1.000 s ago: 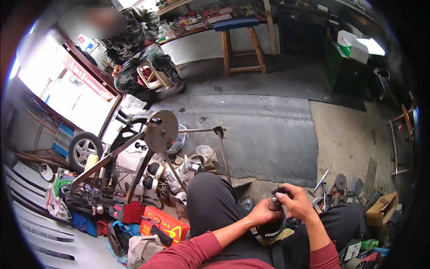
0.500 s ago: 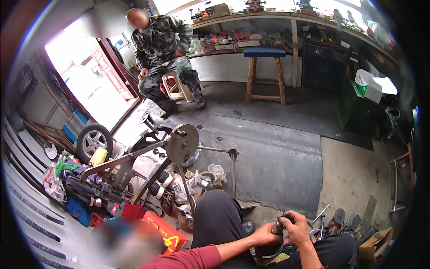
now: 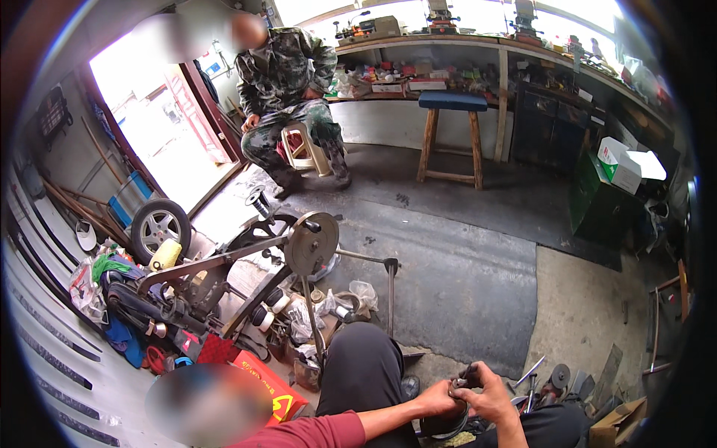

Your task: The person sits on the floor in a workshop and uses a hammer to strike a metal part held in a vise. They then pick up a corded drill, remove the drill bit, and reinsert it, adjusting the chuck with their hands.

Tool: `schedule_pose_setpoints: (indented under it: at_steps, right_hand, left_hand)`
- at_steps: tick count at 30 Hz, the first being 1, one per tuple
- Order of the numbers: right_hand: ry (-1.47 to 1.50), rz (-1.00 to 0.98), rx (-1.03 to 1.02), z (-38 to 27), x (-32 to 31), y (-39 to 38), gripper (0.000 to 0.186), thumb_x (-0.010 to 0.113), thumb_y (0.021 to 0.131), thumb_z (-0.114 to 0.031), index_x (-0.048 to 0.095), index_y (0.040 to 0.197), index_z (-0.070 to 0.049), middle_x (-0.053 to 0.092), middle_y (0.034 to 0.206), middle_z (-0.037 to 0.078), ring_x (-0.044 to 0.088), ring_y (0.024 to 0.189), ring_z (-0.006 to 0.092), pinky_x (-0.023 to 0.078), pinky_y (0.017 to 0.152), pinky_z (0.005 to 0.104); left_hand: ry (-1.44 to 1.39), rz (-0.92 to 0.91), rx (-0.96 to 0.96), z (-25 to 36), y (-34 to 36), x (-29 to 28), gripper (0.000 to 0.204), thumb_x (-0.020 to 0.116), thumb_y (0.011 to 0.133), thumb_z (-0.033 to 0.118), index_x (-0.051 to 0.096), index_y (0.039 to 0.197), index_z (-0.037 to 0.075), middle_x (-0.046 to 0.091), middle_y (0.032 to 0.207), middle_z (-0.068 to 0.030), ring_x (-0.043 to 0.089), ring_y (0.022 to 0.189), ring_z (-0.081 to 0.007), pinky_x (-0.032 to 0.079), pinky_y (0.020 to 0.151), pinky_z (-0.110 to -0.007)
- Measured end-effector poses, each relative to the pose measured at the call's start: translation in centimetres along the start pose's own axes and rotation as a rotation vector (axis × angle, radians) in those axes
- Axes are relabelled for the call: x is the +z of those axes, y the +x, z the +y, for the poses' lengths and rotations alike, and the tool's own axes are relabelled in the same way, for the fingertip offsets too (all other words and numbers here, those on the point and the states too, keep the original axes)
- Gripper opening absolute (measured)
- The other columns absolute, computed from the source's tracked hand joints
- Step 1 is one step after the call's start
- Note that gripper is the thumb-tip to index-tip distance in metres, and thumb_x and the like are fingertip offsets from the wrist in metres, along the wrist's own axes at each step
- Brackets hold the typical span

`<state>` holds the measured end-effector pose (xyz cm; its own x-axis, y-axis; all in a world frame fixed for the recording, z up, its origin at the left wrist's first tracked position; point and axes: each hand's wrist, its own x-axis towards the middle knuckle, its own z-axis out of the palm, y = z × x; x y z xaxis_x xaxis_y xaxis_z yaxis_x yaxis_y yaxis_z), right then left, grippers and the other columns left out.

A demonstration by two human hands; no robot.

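My left hand [image 3: 437, 400] is closed around a short metal cylinder [image 3: 457, 384], which looks like a tool's chuck, low in front of my knees. Against its top my right hand [image 3: 485, 394] is closed, fingertips pinching a thin dark piece [image 3: 468, 369]. Fingers cover much of both parts, so how they join cannot be seen. Below my left hand a dark rounded body [image 3: 442, 425] shows between my legs; whether it belongs to the cylinder is unclear.
A pedal-type machine with a round metal wheel [image 3: 312, 244] stands ahead left, among bags and parts. Hand tools and a cardboard box [image 3: 618, 422] lie at my right. Farther off are a seated person [image 3: 287, 97], a blue-topped stool [image 3: 452, 101] and a workbench [image 3: 418, 42].
The scene has shifted slightly down and right in view. My hands have moved a little left, and my right fingers now cover more of the metal cylinder's top.
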<state>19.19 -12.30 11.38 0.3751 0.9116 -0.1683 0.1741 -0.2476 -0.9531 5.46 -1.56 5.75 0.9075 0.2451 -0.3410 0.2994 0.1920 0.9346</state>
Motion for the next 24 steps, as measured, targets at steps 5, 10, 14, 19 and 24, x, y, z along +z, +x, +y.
schedule_pose_setpoints:
  at_steps: [5,10,14,19,24]
  right_hand:
    - [-0.394,0.147,-0.005,0.2,0.8,0.0,0.056,0.091,0.075,-0.032,0.059,0.108,0.001,0.074,0.091,0.018,0.074,0.086,0.0271,0.056,0.077,0.0381]
    - [-0.113,0.064,-0.085,0.9,0.5,0.4,0.052,0.091,0.073,-0.033,0.063,0.101,0.0,0.071,0.087,0.013,0.067,0.073,0.0193,0.056,0.07,0.0371]
    - [-0.293,0.018,0.016,0.7,0.1,0.0,0.044,0.09,0.076,-0.031,0.066,0.097,0.001,0.071,0.087,0.01,0.065,0.072,0.0169,0.056,0.068,0.0344]
    - [-0.358,0.102,0.01,-0.1,0.5,-0.2,0.045,0.09,0.075,-0.029,0.067,0.099,0.002,0.069,0.087,0.011,0.066,0.075,0.0204,0.054,0.069,0.0336]
    - [-0.238,0.028,-0.014,-0.5,0.3,0.2,0.048,0.09,0.073,-0.032,0.065,0.096,0.001,0.068,0.089,0.019,0.069,0.082,0.034,0.053,0.072,0.0414]
  left_hand:
    - [-0.021,-0.087,-0.032,-2.0,0.7,-0.4,0.013,0.067,0.083,0.016,0.058,0.088,0.008,0.054,0.072,0.0048,0.05,0.066,-0.0074,0.04,0.057,-0.029]
    - [0.03,0.002,-0.107,-2.5,0.9,-0.1,0.014,0.066,0.08,0.019,0.061,0.085,0.006,0.06,0.07,0.0005,0.056,0.064,-0.0095,0.042,0.054,-0.031]
    - [-0.006,-0.064,0.01,-2.5,0.7,-0.3,0.015,0.066,0.082,0.018,0.06,0.088,0.006,0.058,0.068,0.0014,0.054,0.064,-0.0083,0.041,0.054,-0.031]
    - [0.042,-0.06,-0.001,-2.4,0.8,-0.5,0.014,0.066,0.083,0.017,0.058,0.087,0.006,0.056,0.066,0.0014,0.051,0.06,-0.0079,0.039,0.052,-0.031]
    - [-0.034,-0.064,-0.059,-2.2,0.8,-0.2,0.011,0.065,0.084,0.015,0.058,0.087,0.007,0.055,0.066,0.0019,0.05,0.056,-0.0095,0.038,0.05,-0.031]
